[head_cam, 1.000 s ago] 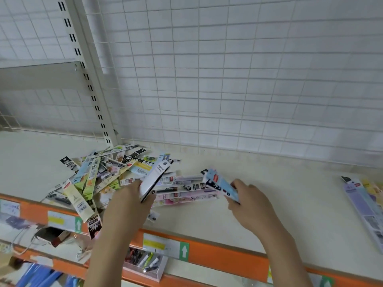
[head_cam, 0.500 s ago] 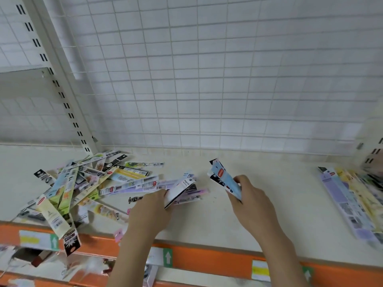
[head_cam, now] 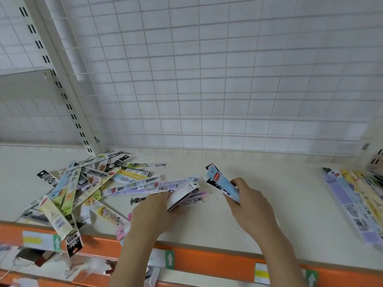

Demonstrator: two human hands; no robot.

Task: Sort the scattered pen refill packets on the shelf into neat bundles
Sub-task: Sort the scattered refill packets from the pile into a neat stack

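Observation:
Scattered pen refill packets (head_cam: 83, 185) lie in a loose heap on the left half of the cream shelf (head_cam: 279, 195). My left hand (head_cam: 151, 214) grips a thin stack of white and black packets (head_cam: 182, 195) at the heap's right edge. My right hand (head_cam: 250, 204) holds a small bundle of light blue packets (head_cam: 220, 182), tilted up and to the left above the shelf. A neat row of purple and yellow packets (head_cam: 352, 199) lies at the far right.
A white wire grid (head_cam: 207, 79) backs the shelf, with a slotted upright post (head_cam: 60, 85) at the left. An orange front rail (head_cam: 207, 259) carries price labels. A few packets hang over the rail at the left. More goods sit on the shelf below.
Over the second the view swung right, bringing the sorted row into sight. Since half a second ago both hands keep their packets in about the same place; the scene only shifts slightly.

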